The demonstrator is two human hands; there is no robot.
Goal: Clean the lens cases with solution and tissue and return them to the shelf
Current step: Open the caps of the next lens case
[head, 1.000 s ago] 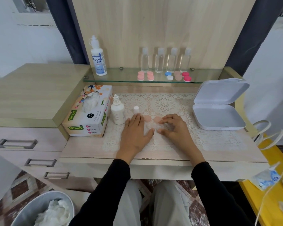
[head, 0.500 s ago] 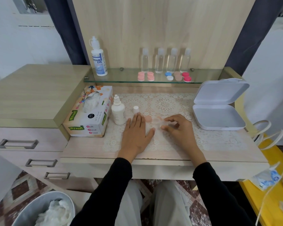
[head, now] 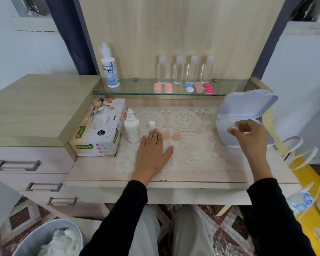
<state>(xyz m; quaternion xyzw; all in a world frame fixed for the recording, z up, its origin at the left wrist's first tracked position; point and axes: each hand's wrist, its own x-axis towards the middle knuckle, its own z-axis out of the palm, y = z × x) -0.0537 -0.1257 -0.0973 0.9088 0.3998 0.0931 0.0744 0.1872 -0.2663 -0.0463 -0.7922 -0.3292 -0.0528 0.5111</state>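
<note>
My left hand (head: 151, 150) lies flat, fingers straight, on the lace mat (head: 188, 119). Just beyond its fingertips lie two pink lens-case caps (head: 165, 134) side by side. My right hand (head: 251, 135) hovers over the open white box (head: 248, 106) at the right and pinches a small translucent lens case body (head: 236, 127), which is hard to make out. An uncapped white solution bottle (head: 131, 128) stands left of my left hand, its cap (head: 151, 125) beside it. A tissue box (head: 100, 130) sits at the far left. Pink, blue-white and red lens cases (head: 163, 87) rest on the glass shelf (head: 137, 90).
A tall solution bottle (head: 109, 69) and several small clear bottles (head: 178, 71) stand on the shelf. A bin with used tissue (head: 50, 237) is on the floor at lower left. A yellow surface with packets (head: 312, 191) lies to the right.
My right hand lifted the translucent case off the mat and carried it right, over the open white box. The two pink caps are now uncovered. My left hand stayed flat.
</note>
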